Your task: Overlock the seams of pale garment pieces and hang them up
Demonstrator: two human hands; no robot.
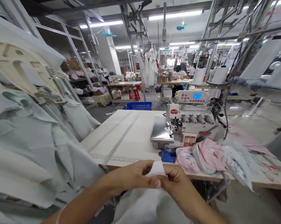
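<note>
My left hand and my right hand meet just in front of the table edge, pinching a small white piece of fabric or label between their fingers. Its lower edge is hidden by my fingertips. Below my hands hangs a white cloth, and it is unclear whether it joins the small piece. Beyond them stands a white overlock sewing machine on a white work table, with its presser foot well ahead of my hands.
A heap of pale grey-green fabric fills the left side. Pink printed garments lie right of the machine, with a blue pad in front of it. Thread cones stand behind. A blue basket sits beyond the table; a co-worker sits farther off.
</note>
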